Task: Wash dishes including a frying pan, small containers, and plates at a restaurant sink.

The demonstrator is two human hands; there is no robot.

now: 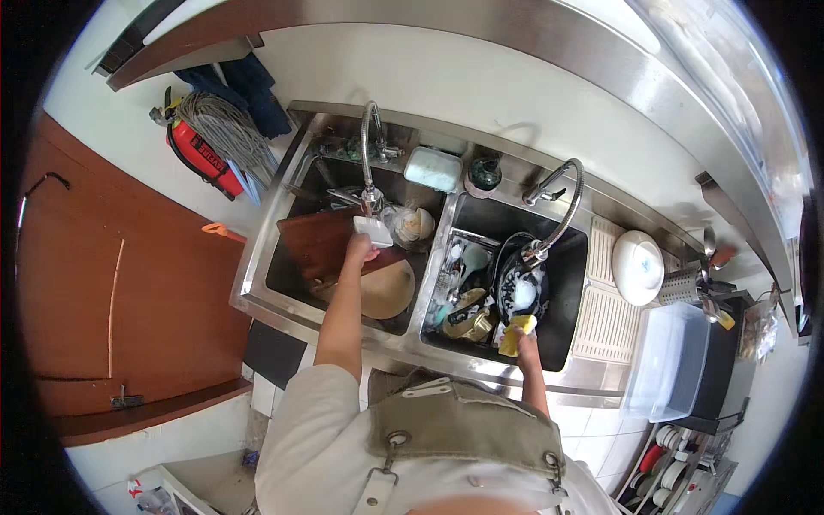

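Note:
My left hand [362, 248] grips a small white rectangular dish [373, 232] over the left sink basin, just below the spray head of the left faucet [371, 196]. Under that hand lie a reddish-brown board [315, 244] and a round tan board [390, 291]. Stacked pale bowls [415, 225] sit at the basin's right side. In the right basin, my right hand [528, 347] holds a yellow sponge [513, 338]. It is near the rim of a dark pan [541, 293] with white suds inside. Utensils and a gold-coloured metal container [477, 326] crowd the basin's left half.
A second flexible faucet [576, 187] arches over the right basin. Between the faucets stand a pale rectangular tub [433, 168] and a dark green bottle [484, 174]. Right of the sink are beige drainers [602, 325], white plates [637, 267] and a clear plastic bin [669, 360].

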